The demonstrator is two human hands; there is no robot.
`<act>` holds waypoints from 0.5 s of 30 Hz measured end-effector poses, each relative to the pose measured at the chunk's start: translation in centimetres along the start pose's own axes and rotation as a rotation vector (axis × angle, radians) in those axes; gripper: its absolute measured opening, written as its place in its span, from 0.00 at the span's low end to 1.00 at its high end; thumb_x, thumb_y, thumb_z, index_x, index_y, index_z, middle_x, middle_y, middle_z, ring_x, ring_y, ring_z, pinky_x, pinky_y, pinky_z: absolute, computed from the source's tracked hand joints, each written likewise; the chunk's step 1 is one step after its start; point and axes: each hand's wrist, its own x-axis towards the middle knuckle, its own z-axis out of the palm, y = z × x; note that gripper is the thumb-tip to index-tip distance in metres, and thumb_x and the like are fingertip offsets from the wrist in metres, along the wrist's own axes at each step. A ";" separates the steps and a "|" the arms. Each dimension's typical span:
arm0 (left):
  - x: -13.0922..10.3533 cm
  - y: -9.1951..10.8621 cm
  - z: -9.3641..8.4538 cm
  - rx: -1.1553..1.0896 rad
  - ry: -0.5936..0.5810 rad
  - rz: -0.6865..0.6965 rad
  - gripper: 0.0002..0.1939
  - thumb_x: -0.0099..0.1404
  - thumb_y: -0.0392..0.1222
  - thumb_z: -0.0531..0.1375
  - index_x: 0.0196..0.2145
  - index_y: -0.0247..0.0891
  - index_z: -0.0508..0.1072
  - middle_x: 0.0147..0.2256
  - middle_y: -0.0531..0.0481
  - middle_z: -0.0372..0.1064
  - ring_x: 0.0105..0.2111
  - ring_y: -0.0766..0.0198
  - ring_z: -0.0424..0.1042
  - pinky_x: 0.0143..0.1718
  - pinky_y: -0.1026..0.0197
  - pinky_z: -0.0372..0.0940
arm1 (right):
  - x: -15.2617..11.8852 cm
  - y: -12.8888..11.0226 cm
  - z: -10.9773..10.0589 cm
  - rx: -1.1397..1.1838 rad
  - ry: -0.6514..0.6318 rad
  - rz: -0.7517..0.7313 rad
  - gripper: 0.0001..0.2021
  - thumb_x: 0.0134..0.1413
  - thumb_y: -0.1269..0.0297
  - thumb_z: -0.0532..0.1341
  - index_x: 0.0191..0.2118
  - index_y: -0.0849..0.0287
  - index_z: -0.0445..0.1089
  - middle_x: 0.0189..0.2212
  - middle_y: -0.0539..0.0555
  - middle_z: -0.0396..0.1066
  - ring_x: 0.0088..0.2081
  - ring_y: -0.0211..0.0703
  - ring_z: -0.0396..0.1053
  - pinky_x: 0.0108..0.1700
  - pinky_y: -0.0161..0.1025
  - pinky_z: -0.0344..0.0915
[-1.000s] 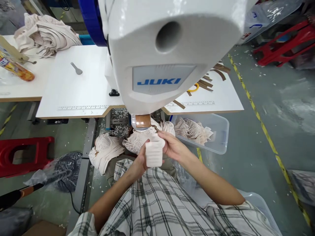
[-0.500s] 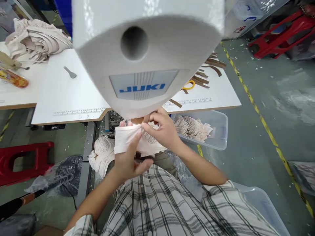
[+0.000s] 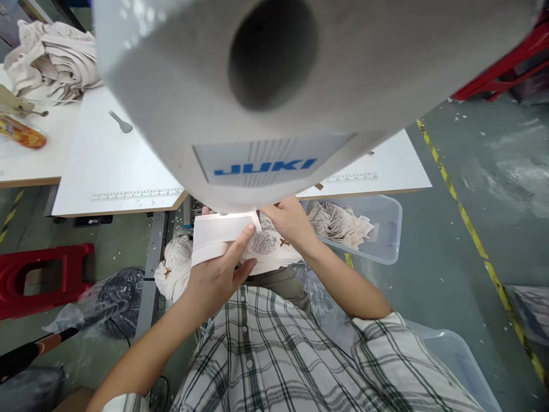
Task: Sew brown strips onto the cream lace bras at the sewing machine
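My left hand [image 3: 218,277] holds a pale cloth band [image 3: 218,233], index finger and thumb above it and a fingertip showing at its far edge. The band belongs to, or lies against, a pale lace garment [image 3: 263,243] with a small brown bow, spread over my lap. My right hand [image 3: 294,222] is closed at the band's right end, its fingertips hidden behind the white sewing machine head [image 3: 261,194] marked JUKI. What those fingers grip cannot be made out. The needle area is also hidden.
A white worktable [image 3: 124,154] with a printed ruler bears a grey spoon-shaped tool [image 3: 120,122]. Piled cloth [image 3: 64,60] and an orange bottle [image 3: 21,133] are at left. A clear bin [image 3: 390,229] of pale pieces stands at right. Red stools [image 3: 47,252] flank me.
My head view has come closer to the machine head, which covers more. My right hand has moved right and away from the band's edge. More lace and the bow show; the scissors are now hidden.
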 end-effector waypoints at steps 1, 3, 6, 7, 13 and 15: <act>0.1 0.0 -0.2 0.036 0.000 0.011 0.30 0.64 0.49 0.64 0.62 0.46 0.68 0.37 0.44 0.77 0.31 0.58 0.72 0.28 0.65 0.62 | 0.4 0.0 -0.1 -0.012 0.000 -0.026 0.08 0.60 0.61 0.57 0.39 0.58 0.71 0.48 0.57 0.71 0.50 0.48 0.68 0.48 0.44 0.68; 0.4 0.0 -0.6 0.134 0.001 0.037 0.31 0.65 0.49 0.63 0.64 0.48 0.66 0.32 0.47 0.75 0.26 0.60 0.69 0.26 0.66 0.58 | 1.1 0.2 -0.2 -0.042 0.013 -0.097 0.07 0.59 0.62 0.59 0.37 0.58 0.71 0.49 0.58 0.69 0.52 0.49 0.67 0.50 0.43 0.68; 0.7 -0.1 -1.2 0.330 -0.013 0.083 0.33 0.66 0.51 0.62 0.66 0.47 0.61 0.22 0.52 0.67 0.20 0.63 0.62 0.22 0.65 0.50 | 2.2 0.4 -0.2 -0.121 0.009 -0.196 0.05 0.59 0.63 0.59 0.34 0.57 0.69 0.45 0.56 0.70 0.48 0.47 0.67 0.49 0.41 0.67; 0.8 -0.1 -1.4 0.387 -0.017 0.099 0.33 0.67 0.52 0.61 0.67 0.47 0.60 0.20 0.54 0.65 0.19 0.64 0.60 0.21 0.64 0.47 | 2.4 0.4 -0.2 -0.155 -0.005 -0.223 0.05 0.59 0.64 0.58 0.32 0.57 0.68 0.42 0.55 0.71 0.45 0.46 0.67 0.48 0.41 0.67; 1.0 -0.2 -1.9 0.518 -0.035 0.149 0.33 0.70 0.55 0.56 0.68 0.44 0.56 0.17 0.57 0.60 0.16 0.63 0.57 0.21 0.62 0.44 | 3.1 0.2 -0.4 -0.242 -0.054 -0.308 0.09 0.59 0.70 0.57 0.28 0.56 0.61 0.30 0.49 0.63 0.36 0.39 0.60 0.43 0.36 0.65; 0.9 -0.2 -1.9 0.516 -0.036 0.147 0.33 0.70 0.55 0.56 0.68 0.44 0.57 0.16 0.58 0.59 0.15 0.63 0.55 0.21 0.62 0.45 | 3.1 0.1 -0.3 -0.229 -0.043 -0.299 0.09 0.59 0.71 0.57 0.28 0.56 0.59 0.31 0.49 0.63 0.36 0.38 0.60 0.42 0.35 0.64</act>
